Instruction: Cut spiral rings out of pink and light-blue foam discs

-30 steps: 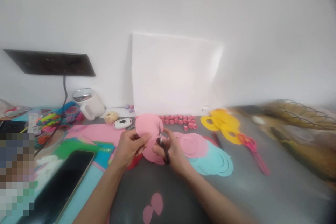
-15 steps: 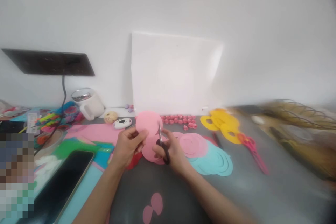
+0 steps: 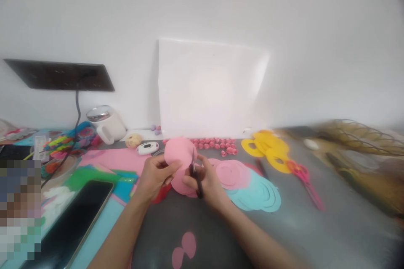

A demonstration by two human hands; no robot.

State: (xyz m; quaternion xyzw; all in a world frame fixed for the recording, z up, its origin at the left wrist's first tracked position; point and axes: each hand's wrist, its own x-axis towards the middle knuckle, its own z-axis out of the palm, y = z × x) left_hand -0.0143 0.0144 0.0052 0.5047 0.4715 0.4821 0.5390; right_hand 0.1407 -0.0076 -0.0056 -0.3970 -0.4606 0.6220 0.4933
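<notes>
Between thumb and fingers, my left hand (image 3: 157,176) pinches a round pink paper disc (image 3: 177,151) held up over the table. My right hand (image 3: 208,180) grips black-handled scissors (image 3: 198,178), whose blades point upward at the disc's right edge. Behind and below my hands lie more pink paper rounds (image 3: 181,184), partly hidden. Pink and light blue paper rings (image 3: 255,195) overlap to the right of my right hand. Two small pink paper ovals (image 3: 188,244) lie on the grey table near me.
A phone (image 3: 72,222) lies on coloured sheets at the left. A white mug (image 3: 109,126) stands behind it. Rows of small pink paper rolls (image 3: 214,143) sit before a white board (image 3: 211,88). Yellow rings (image 3: 267,147) and pink scissors (image 3: 304,180) lie at the right.
The pink disc and the scissors rise slightly, then come back down. The scissor blades look closer together now than half a second ago. Both hands keep their holds.
</notes>
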